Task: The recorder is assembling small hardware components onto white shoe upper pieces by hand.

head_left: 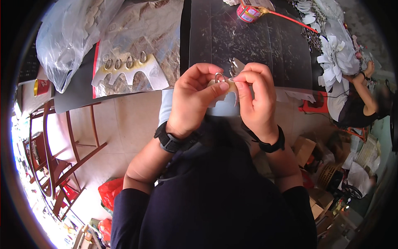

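Status | left hand pinching pale cutout | right hand pinching its edge

So left of me there's a wooden chair on the pale floor, and a red bag slumped nearer my side. Over on my right (yeah, it's cluttered) I've got cardboard boxes, a yellowish basket and a red stool, with a co-worker just beyond.

4 clips lie on a card, left of the left hand and the tin.
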Available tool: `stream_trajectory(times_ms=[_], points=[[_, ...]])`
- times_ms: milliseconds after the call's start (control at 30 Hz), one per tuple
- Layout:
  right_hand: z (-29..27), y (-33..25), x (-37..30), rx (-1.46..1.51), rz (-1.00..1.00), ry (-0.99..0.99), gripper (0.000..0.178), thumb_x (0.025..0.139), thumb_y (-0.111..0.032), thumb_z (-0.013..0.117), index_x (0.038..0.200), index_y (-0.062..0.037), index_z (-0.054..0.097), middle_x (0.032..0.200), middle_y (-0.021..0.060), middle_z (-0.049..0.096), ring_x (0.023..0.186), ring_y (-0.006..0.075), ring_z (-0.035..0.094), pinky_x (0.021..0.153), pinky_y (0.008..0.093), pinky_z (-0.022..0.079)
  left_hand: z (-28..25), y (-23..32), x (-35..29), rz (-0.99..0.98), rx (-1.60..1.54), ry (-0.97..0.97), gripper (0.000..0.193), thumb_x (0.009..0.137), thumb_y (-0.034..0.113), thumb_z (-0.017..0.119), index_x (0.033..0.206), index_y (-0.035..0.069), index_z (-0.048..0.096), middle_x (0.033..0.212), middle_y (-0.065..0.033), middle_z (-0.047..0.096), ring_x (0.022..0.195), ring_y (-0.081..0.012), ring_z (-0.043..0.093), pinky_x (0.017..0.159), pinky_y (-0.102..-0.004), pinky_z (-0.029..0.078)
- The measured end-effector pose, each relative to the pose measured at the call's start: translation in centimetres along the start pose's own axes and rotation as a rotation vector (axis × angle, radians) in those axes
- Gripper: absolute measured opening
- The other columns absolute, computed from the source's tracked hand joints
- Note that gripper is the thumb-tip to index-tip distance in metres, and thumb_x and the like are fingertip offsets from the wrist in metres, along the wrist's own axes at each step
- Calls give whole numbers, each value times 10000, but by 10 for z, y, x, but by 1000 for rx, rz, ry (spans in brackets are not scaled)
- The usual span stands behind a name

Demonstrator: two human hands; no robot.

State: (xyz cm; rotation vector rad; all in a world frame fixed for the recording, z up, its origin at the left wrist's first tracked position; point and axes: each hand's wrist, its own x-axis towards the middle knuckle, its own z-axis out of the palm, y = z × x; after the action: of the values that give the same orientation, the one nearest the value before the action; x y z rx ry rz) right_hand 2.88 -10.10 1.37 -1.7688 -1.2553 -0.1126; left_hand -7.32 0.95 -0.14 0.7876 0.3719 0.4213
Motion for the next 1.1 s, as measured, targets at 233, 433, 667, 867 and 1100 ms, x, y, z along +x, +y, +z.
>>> stream_trajectory(times_ms=[233, 433, 667, 867, 1100], points=[[-6, 0, 4, 41, -37, -61, 159, 779, 69, 614, 907, -7, 557, 917, 88, 503, 767, 194, 538, 645, 295, 460, -1, 5, 2, -22, -45, -1, 213, 807, -48, 627, 992, 5, 535, 869, -39, 614, 795, -85, 588, 690, -196, 484], [-11, 1, 5, 240, 162, -90, 168, 738, 70, 662, 872, -2, 592, 901, 85, 537, 694, 159, 576, 572, 264, 483, -1, 1, 2, 72, 123, -35, 215, 806, -53, 625, 993, 0, 531, 881, -45, 618, 798, -78, 584, 692, -193, 482], [-6, -6, 4, 95, 8, -21, 149, 755, 89, 631, 857, -20, 620, 859, 65, 524, 640, 136, 536, 530, 255, 439, -4, 4, 0, -14, 5, -48, 192, 814, -55, 606, 975, 19, 533, 909, -52, 622, 822, -86, 583, 734, -210, 467], [-5, -5, 1, 200, 75, -14, 133, 765, 87, 627, 853, -12, 613, 859, 68, 525, 658, 145, 545, 549, 264, 446, -3, 5, -2, -42, -16, -36, 179, 813, -41, 621, 958, 13, 530, 884, -48, 628, 785, -73, 581, 677, -196, 463], [-3, -6, -1, 62, -27, -14, 157, 757, 86, 635, 882, -7, 615, 848, 75, 524, 656, 152, 547, 542, 260, 444, 0, 5, -8, 33, 32, 0, 186, 806, -67, 617, 952, 1, 524, 891, -58, 621, 818, -92, 587, 744, -218, 486]])
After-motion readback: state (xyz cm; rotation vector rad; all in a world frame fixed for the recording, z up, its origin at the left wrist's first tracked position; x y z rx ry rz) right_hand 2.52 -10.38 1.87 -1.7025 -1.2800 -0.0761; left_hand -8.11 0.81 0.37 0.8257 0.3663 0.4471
